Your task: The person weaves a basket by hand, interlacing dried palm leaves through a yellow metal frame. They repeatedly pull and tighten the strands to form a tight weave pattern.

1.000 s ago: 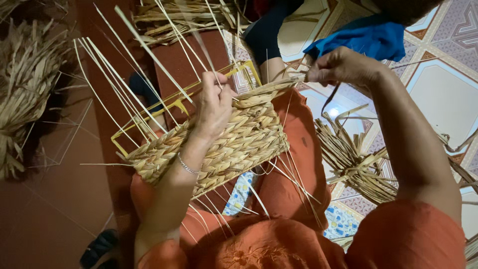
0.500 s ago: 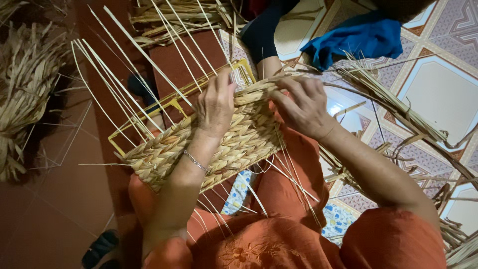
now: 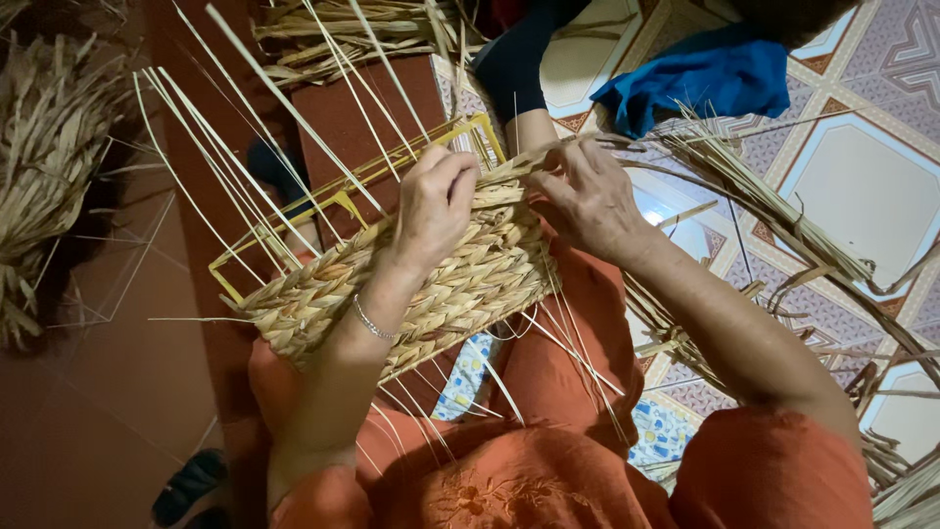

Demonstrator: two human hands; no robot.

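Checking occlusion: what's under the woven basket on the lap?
Under the woven basket: orange-clad legs and a patterned cloth peeking out. The yellow frame shows above; its lower part is covered.

Both forearms reach up from the lower edge of the frame toward its centre. The left hand [image 3: 436, 206] sits knuckles-up with fingers curled downward, a thin bracelet at its wrist. The right hand [image 3: 587, 201] lies just right of it, fingers bent and pinching leftward, elbow bent at lower right.

A half-woven straw basket [image 3: 460, 284] on a yellow wire frame [image 3: 333, 196] lies tilted across the lap.
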